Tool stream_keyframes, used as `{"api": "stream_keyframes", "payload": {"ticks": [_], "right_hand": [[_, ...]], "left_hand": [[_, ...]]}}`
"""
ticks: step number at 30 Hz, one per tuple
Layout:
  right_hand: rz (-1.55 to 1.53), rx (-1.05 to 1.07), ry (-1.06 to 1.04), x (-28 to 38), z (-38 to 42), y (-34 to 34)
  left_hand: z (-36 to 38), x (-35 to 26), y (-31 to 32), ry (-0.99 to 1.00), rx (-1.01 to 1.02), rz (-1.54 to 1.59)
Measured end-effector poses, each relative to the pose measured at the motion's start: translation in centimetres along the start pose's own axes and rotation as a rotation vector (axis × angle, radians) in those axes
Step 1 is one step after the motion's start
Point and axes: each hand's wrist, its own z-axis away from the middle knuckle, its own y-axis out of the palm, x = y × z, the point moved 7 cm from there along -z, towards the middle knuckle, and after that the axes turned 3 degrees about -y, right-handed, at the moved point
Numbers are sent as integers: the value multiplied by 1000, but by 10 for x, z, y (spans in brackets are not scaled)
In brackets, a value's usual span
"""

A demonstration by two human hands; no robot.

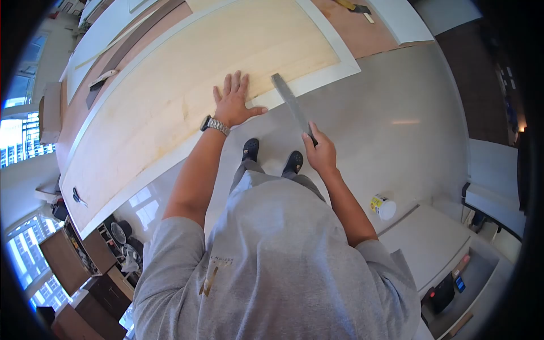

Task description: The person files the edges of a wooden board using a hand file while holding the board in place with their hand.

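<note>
My left hand point(232, 106) lies flat near the front edge of a pale wooden panel point(170, 96) with a white border, its fingers spread and the thumb out to the right. A watch with a metal band sits on that wrist. My right hand point(321, 150) is wrapped around the dark handle of a long, flat grey file point(292, 103). The file points forward and to the left, and its far end overlaps the panel's white border in this view.
Scissors point(79, 196) lie on the panel's left end. A brush-like tool point(103, 79) rests beyond the panel, and a yellow-handled tool point(354, 7) at the back right. A white tub point(383, 207) stands on the floor to the right, near a large pale box point(425, 243).
</note>
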Motion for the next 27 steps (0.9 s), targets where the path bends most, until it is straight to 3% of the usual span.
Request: {"api": "stream_keyframes", "payload": {"ticks": [8, 12, 17, 23, 27], "right_hand": [[69, -22, -15, 11, 8, 11], [140, -5, -42, 38, 36, 36], [188, 12, 51, 56, 52, 71], [222, -63, 4, 74, -2, 82], [265, -6, 120, 71, 25, 76]], "left_hand": [[-1, 24, -7, 112, 112, -34], [-2, 66, -11, 34, 133, -6], [-1, 68, -12, 119, 200, -86], [4, 66, -12, 152, 218, -109], [6, 65, -13, 157, 229, -126]]}}
